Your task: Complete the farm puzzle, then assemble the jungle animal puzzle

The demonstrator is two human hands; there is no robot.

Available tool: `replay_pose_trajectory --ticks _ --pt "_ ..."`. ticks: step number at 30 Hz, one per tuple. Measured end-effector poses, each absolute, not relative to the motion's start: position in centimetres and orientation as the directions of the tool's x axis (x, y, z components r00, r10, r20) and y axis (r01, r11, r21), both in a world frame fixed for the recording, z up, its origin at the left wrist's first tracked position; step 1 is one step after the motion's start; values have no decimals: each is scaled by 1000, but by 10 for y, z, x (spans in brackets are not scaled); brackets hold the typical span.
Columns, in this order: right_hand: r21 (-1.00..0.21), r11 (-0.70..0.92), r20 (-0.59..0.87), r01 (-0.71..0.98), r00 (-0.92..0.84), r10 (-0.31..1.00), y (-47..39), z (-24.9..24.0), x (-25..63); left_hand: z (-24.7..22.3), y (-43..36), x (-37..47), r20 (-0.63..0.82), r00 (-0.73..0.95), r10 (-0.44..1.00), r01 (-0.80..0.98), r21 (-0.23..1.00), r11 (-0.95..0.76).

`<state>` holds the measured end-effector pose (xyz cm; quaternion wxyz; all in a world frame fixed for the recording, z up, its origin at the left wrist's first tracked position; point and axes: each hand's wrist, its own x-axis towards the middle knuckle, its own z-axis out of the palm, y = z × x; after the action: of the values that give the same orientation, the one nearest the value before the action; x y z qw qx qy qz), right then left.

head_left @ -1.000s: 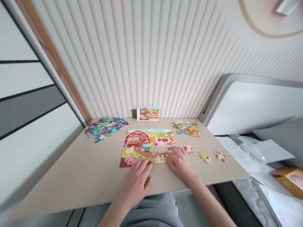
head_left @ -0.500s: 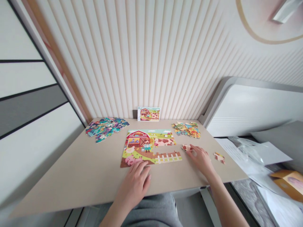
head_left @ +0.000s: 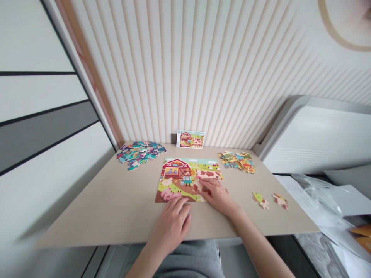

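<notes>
On the table lies a farm jigsaw puzzle (head_left: 174, 181) with a red barn, a pig and a spotted cow. My right hand (head_left: 216, 196) reaches over its lower right part, fingertips closed on a brown-and-white puzzle piece (head_left: 197, 187) at the gap below the cow. That hand covers much of the white fence. My left hand (head_left: 175, 220) rests palm down, fingers stretched, its tips touching the puzzle's bottom edge by the pig. Two loose puzzle pieces, one green and cream (head_left: 261, 200) and one brown and cream (head_left: 280, 201), lie to the right.
A picture card (head_left: 190, 139) of the same farm scene leans against the ribbed wall. A heap of blue-purple puzzle pieces (head_left: 140, 153) sits at the back left, and a heap of yellow-orange pieces (head_left: 237, 161) at the back right. Papers and clear plastic (head_left: 315, 191) lie beyond the table's right edge.
My right hand has moved left with the puzzle piece, from beside the puzzle onto its gap. A green-and-cream piece now shows on the right. My left hand stays in place; the view has shifted.
</notes>
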<state>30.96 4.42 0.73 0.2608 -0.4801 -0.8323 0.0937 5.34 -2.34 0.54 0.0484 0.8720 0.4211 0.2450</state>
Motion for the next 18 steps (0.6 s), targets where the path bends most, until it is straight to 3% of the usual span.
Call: replay_pose_trajectory --ticks 7,13,18 --pt "-441 493 343 750 -367 865 39 4 312 1 -22 53 400 525 751 699 300 -649" --pt "-373 421 390 827 -272 880 35 12 316 -11 -18 50 433 528 730 692 279 -666" --pt "-340 350 346 873 -230 910 31 13 318 -14 -16 50 449 531 718 687 269 -676"
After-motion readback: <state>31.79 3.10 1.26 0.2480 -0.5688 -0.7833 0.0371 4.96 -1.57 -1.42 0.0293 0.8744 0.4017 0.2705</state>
